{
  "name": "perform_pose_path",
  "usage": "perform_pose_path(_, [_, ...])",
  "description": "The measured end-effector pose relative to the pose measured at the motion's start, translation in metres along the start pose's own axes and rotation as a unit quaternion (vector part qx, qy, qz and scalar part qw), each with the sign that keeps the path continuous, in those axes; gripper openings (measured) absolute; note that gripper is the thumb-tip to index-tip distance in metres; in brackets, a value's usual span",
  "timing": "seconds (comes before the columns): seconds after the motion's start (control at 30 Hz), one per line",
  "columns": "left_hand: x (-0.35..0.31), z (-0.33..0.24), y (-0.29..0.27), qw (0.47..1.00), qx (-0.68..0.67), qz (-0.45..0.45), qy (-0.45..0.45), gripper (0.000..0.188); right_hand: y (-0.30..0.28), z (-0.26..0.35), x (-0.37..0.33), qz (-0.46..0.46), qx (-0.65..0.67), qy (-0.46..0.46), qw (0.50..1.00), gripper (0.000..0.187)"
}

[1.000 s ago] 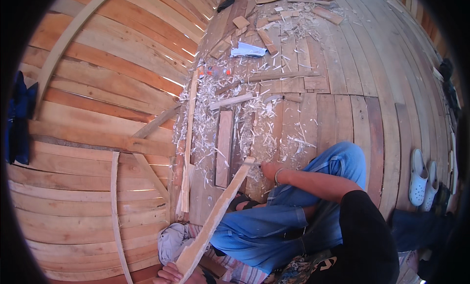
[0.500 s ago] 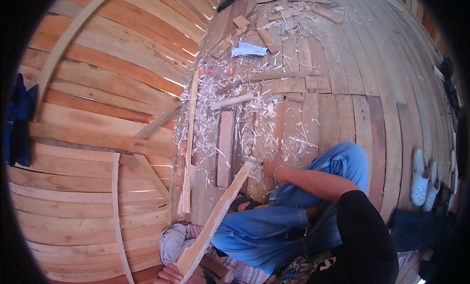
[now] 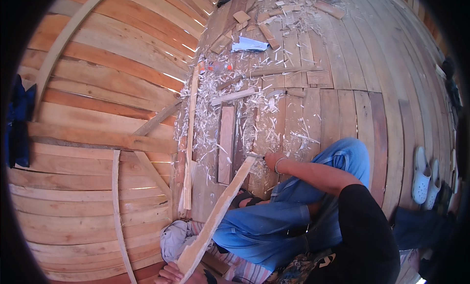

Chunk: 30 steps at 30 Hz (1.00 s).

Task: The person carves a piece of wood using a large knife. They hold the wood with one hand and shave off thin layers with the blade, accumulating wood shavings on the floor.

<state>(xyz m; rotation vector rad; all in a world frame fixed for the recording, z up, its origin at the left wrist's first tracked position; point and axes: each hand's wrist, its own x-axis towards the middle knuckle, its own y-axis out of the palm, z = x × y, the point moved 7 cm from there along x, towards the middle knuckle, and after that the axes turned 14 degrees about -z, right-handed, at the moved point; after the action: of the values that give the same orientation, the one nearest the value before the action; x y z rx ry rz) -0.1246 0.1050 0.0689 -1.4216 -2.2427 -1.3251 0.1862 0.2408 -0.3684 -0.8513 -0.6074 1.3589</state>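
Observation:
A long pale wooden strip [image 3: 215, 218] slants up from the lower left, across the front of my bent legs. My left hand [image 3: 169, 273] is closed around its near end, at the lower edge. At the strip's far end my right hand [image 3: 274, 160] is closed on a small knife [image 3: 256, 157]. The thin dark blade lies across the strip's tip. My fingers hide the knife's handle.
Wood shavings [image 3: 205, 107] cover the floor ahead, around a rectangular wooden block [image 3: 226, 144]. A curved-blade tool [image 3: 293, 93] with a wooden handle lies beyond. Offcuts [image 3: 329, 9] are scattered farther off. White clogs [image 3: 421, 181] stand at right; a plank wall [image 3: 93, 186] rises at left.
My right hand and the knife have moved slightly forward at the strip's far end. My left hand keeps its hold, and the view has shifted a little.

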Motion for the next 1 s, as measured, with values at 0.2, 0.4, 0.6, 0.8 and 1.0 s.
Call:
perform_pose_path(0.2, [-0.001, -0.003, 0.002, 1.0, 0.014, -0.007, 0.004, 0.014, -0.013, 0.0, -0.003, -0.012, 0.003, 0.011, 1.0, 0.023])
perform_pose_path(0.4, [0.001, -0.005, -0.002, 0.999, 0.017, -0.029, 0.015, 0.016, -0.022, 0.035, -0.004, 0.012, 0.016, -0.013, 1.0, 0.023])
perform_pose_path(0.6, [0.003, -0.004, -0.007, 0.997, 0.028, -0.065, 0.027, 0.017, -0.032, 0.03, -0.005, -0.012, 0.008, -0.018, 1.0, 0.023])
perform_pose_path(0.8, [0.002, -0.002, -0.01, 0.998, 0.029, -0.061, 0.018, 0.016, -0.015, 0.03, -0.011, 0.005, -0.017, -0.025, 1.0, 0.024])
perform_pose_path(1.0, [0.007, -0.002, -0.012, 1.0, 0.014, -0.023, 0.004, 0.013, -0.018, 0.035, -0.008, -0.013, -0.025, -0.091, 0.995, 0.023])
